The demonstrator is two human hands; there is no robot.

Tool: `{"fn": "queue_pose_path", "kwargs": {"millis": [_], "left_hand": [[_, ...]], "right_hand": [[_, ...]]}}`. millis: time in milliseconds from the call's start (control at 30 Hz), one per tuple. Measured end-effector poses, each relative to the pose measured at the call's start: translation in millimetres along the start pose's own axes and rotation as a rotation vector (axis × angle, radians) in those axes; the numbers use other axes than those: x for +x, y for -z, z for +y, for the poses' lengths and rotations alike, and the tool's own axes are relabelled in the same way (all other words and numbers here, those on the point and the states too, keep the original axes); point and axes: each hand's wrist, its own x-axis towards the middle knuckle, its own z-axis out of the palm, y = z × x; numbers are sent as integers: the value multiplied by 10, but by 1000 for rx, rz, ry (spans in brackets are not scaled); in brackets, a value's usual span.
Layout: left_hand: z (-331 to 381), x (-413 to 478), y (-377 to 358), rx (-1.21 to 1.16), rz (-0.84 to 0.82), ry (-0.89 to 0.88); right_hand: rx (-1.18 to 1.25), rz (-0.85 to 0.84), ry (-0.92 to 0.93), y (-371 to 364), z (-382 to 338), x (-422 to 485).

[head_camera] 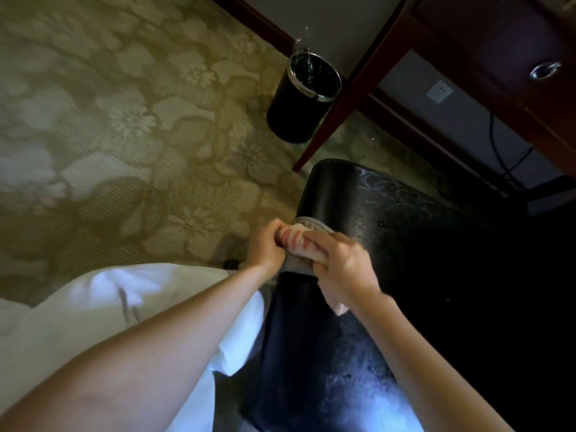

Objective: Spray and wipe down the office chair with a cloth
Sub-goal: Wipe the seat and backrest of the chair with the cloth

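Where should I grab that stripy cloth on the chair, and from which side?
Grab the cloth by its bunched top, coming from above: it lies draped over the rounded edge of the chair. The left hand and right hand both grip it there, side by side. A loose corner would probably just slip.

On chair (389, 244) edge: cloth (296, 241), gripped between left hand (268, 241) and right hand (339, 266); chair extends right of hands; carpet (109, 120) left of hands; bin (304, 98) on carpet well ahead of hands, just left of desk leg (349, 98); wall socket (439, 91) ahead-right, under desk (467, 32).
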Motion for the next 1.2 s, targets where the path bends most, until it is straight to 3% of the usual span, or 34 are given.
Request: {"fn": "queue_pose_path", "kwargs": {"millis": [133, 400, 600, 767, 933, 1200], "left_hand": [[-2, -282, -15, 70, 49, 22], [-3, -401, -76, -242, 140, 309], [67, -425, -17, -24, 75, 176], [52, -353, 5, -17, 63, 151], [-12, -292, 67, 133, -16, -6], [61, -353, 52, 101, 18, 41]], "right_hand": [[128, 55, -11, -70, -72, -385], [115, -9, -86, -30, -171, -483], [117, -1, -84, -65, -146, -448], [113, 30, -66, -83, -117, -405], [104, 47, -61, -89, -102, -357], [94, 41, -99, -131, -91, -316]]}}
